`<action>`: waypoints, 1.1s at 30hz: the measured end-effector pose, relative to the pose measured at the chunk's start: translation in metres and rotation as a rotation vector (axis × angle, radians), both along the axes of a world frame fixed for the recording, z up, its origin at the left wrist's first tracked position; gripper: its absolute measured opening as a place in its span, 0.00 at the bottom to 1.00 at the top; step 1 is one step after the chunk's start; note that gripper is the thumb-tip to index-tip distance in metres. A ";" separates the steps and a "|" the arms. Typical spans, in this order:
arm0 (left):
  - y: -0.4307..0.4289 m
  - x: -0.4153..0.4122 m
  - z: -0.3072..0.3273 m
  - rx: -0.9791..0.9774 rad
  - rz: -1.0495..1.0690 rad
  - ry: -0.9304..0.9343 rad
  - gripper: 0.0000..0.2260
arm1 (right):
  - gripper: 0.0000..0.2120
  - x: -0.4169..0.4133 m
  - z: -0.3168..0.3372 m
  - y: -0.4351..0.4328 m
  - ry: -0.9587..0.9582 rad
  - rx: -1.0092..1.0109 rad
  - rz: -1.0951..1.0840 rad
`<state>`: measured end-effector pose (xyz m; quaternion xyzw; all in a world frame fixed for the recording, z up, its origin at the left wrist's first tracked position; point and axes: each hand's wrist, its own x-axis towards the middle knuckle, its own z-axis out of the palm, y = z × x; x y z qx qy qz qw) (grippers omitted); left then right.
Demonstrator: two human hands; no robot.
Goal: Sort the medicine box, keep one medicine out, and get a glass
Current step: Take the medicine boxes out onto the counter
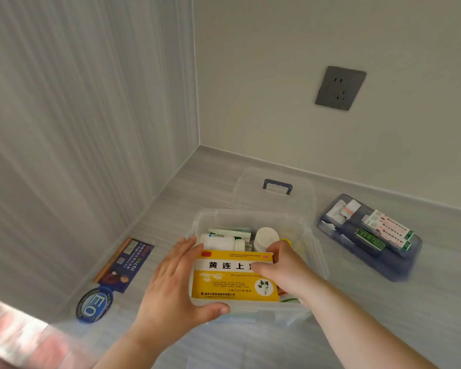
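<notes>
A clear plastic medicine box stands open on the grey counter. A yellow medicine carton lies across its front part. My right hand grips the carton's right end, thumb on top. My left hand clasps the box's left front corner, thumb along the front rim, fingers beside the carton. Behind the carton lie a white bottle on its side and a white round-capped bottle. No glass is in view.
The box's clear lid with a blue handle leans behind it. A blue inner tray holding sachets and small packs sits to the right. Stickers lie on the counter at left. Walls meet behind; a grey socket is above.
</notes>
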<state>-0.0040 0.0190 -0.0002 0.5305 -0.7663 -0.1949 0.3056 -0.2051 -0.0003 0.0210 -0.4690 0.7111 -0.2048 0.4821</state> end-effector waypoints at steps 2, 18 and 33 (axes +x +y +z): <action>-0.001 0.000 0.000 0.028 -0.002 0.001 0.47 | 0.21 -0.002 -0.001 0.000 -0.021 0.001 0.018; 0.003 0.003 0.001 0.099 0.029 -0.043 0.48 | 0.15 -0.016 0.023 0.014 -0.243 -0.373 0.083; 0.013 -0.015 0.011 -0.153 -0.088 -0.229 0.38 | 0.06 -0.148 -0.022 0.084 -0.479 -0.504 -0.913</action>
